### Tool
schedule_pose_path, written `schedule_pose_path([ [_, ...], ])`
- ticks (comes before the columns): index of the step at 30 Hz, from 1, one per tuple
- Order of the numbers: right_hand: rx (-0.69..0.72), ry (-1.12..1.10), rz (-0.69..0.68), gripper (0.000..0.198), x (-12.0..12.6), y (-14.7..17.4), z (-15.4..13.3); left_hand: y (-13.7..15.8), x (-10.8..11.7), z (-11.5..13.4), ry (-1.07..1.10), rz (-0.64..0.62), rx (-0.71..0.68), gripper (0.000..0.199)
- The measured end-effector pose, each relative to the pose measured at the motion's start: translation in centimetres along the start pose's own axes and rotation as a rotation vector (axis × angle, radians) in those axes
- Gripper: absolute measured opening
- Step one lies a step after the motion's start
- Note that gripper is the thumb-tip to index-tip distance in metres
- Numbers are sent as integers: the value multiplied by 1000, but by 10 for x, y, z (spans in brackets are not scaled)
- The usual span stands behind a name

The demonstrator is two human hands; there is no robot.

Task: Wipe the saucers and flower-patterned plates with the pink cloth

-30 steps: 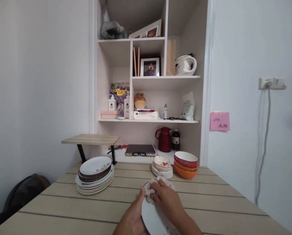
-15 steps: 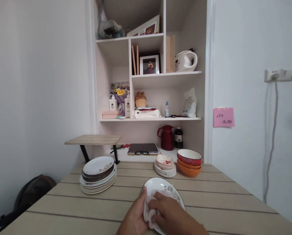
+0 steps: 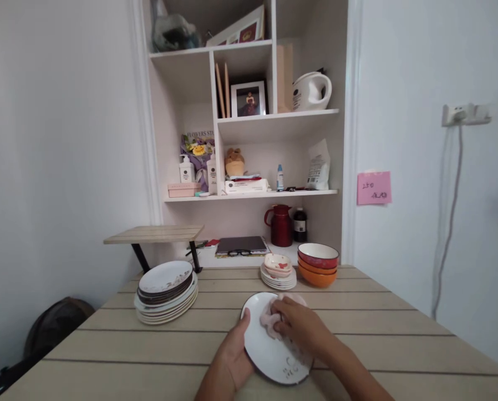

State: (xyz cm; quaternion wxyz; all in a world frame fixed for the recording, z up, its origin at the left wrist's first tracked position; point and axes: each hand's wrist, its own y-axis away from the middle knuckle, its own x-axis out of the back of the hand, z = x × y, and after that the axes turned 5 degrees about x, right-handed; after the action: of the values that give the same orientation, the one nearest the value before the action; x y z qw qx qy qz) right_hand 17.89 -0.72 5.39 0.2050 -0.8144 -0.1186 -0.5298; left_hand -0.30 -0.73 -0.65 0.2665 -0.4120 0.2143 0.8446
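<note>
A white dark-rimmed plate point(image 3: 262, 350) with a grey floral print is at the front of the table. My left hand point(image 3: 234, 357) grips its left edge, thumb over the rim and fingers underneath. Bunched in my right hand point(image 3: 302, 325) is a pale cloth point(image 3: 269, 323), pressed against the upper part of the plate's face. The print shows at the plate's lower right. Part of the plate's right side is hidden behind my right hand and wrist.
A stack of plates point(image 3: 165, 301) stands at the left, before a small raised wooden shelf point(image 3: 154, 234). Farther back are small dishes point(image 3: 277, 273) and stacked red and orange bowls point(image 3: 317, 267). Behind the table rises a white shelf unit point(image 3: 252, 196) with a red jug point(image 3: 281, 225).
The plate has turned clockwise, its floral print passing from upper right to lower right. My right hand and the cloth have moved up and right across it. The view has shifted slightly.
</note>
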Motion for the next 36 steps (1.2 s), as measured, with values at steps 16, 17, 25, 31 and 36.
schedule_pose_path([
  [16, 249, -67, -20, 21, -19, 7, -33, 4, -9, 2, -72, 65, -48, 47],
  [17, 226, -60, 1, 21, -21, 5, -35, 4, -10, 2, -73, 73, -53, 45],
  [25, -10, 6, 103, 30, -3, 1, -4, 7, -13, -1, -76, 116, -94, 54],
  [31, 104, -18, -116, 20, 13, 17, 8, 8, -12, -1, -64, 82, -95, 61],
  [36, 207, -87, -118, 21, 0, 14, -10, 8, -15, 0, -76, -12, -44, 70],
])
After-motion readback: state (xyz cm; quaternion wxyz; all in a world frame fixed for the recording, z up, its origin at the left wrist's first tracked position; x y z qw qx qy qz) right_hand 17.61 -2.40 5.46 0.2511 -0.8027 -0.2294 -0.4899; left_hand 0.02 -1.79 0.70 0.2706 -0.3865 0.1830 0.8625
